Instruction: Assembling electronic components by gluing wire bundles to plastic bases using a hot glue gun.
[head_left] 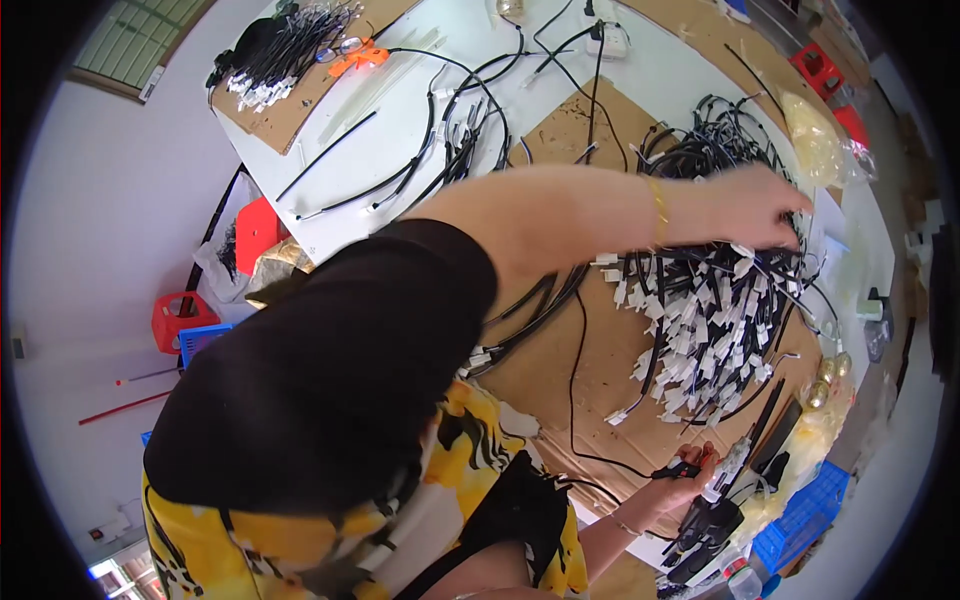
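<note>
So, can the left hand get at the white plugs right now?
Likely yes: the left hand is over the black cables, and the white plugs fan out uncovered beside it; nothing visibly blocks the way.

I count two hands, one left hand (758, 207) and one right hand (688, 486). There is one small black thing (680, 469) in the fingers, one gold band (660, 210), one orange thing (358, 58), at least two red stools (178, 322) and at least three gold balls (818, 395). The black wires (700, 155) and white plugs (688, 345) are too many to count.
</note>
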